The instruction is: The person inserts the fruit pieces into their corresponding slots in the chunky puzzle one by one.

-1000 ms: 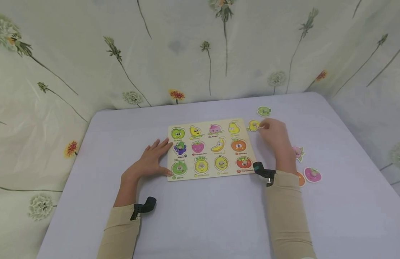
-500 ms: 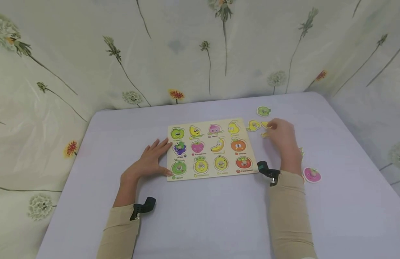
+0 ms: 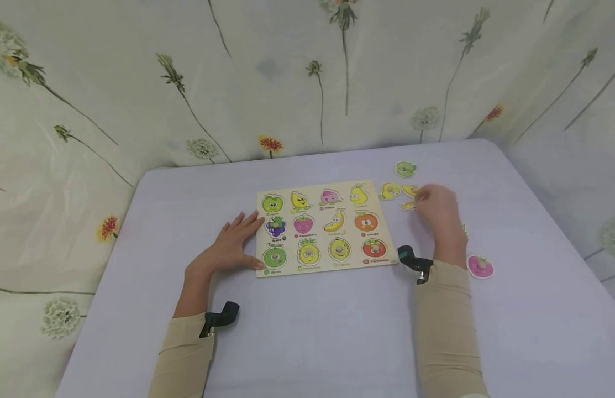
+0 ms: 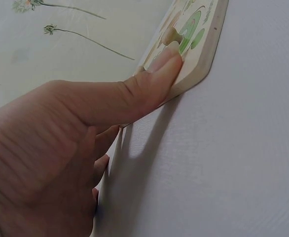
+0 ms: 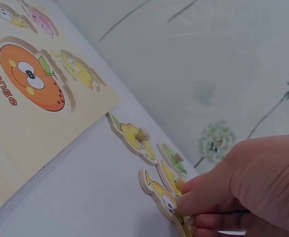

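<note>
My left hand [image 3: 232,243] rests at the left edge of a wooden fruit puzzle board [image 3: 322,271], fingers spread along the side. In the left wrist view its thumb [image 4: 154,81] presses on the board's corner beside a knob [image 4: 171,36]. My right hand [image 3: 439,213] is right of the board, fingertips at a banana puzzle piece [image 3: 408,205]. In the right wrist view thumb and fingers pinch this banana piece [image 5: 159,192], hiding its knob. Close behind it lies another yellow piece [image 3: 410,190], partly covered by the hand.
A yellow pear piece [image 3: 389,192] lies by the board's upper right corner, with a green apple piece [image 3: 405,169] behind it. A pink piece [image 3: 481,266] lies right of my right forearm. Several knobbed pieces sit in the board, among them the grapes [image 3: 276,227] and lemon [image 3: 340,250].
My right hand has moved from the pear piece slightly rightward to the banana piece, uncovering two yellow pieces and covering more pieces near the forearm. The left hand has stayed at the board.
</note>
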Tool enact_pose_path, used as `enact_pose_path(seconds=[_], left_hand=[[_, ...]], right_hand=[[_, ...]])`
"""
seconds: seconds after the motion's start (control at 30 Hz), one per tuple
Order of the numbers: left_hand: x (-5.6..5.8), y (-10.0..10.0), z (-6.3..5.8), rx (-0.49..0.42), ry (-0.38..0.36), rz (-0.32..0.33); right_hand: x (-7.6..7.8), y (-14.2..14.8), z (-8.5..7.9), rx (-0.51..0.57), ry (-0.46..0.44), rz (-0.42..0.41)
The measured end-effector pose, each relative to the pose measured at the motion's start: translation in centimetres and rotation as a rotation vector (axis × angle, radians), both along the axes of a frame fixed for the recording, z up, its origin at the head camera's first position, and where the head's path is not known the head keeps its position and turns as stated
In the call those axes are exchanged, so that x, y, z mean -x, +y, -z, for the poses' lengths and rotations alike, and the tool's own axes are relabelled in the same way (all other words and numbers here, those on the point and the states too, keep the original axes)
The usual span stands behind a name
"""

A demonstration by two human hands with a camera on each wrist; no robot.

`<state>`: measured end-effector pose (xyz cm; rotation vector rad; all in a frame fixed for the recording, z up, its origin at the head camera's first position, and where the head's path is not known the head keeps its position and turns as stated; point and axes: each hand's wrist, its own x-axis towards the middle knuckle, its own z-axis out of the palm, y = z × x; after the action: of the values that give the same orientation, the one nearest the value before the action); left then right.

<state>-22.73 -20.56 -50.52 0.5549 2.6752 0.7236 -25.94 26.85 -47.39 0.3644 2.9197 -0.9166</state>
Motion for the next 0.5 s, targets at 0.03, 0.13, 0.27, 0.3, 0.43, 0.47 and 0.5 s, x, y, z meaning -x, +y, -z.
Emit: enact_pose_path(seconds=[0.03,0.13,0.27,0.3,0.43,0.47,0.5], left_hand=[[0.01,0.00,-0.02,0.002,-0.001,0.000],[0.00,0.03,-0.12,0.003,-0.002,0.002],[-0.05,0.04,-0.22,0.001,-0.002,0.003],[-0.05,0.03,-0.20,0.000,-0.002,0.003],[-0.04,-0.03,-0.06,-0.003,-0.001,-0.001],[-0.01,-0.04,-0.01,-0.004,0.000,0.000],[0.02,-0.06,0.05,-0.002,0.000,-0.001]], right_hand=[[-0.06,0.01,-0.02,0.007,-0.014,0.000],[-0.25,0.05,-0.20,0.031,-0.063,0.007],[-0.38,0.06,-0.36,0.045,-0.096,0.014],[-0.39,0.05,-0.37,0.044,-0.096,0.012],[-0.36,-0.04,-0.33,0.046,-0.095,0.016],[-0.36,-0.06,-0.34,0.047,-0.095,0.016],[-0.35,-0.08,-0.34,0.045,-0.094,0.016]])
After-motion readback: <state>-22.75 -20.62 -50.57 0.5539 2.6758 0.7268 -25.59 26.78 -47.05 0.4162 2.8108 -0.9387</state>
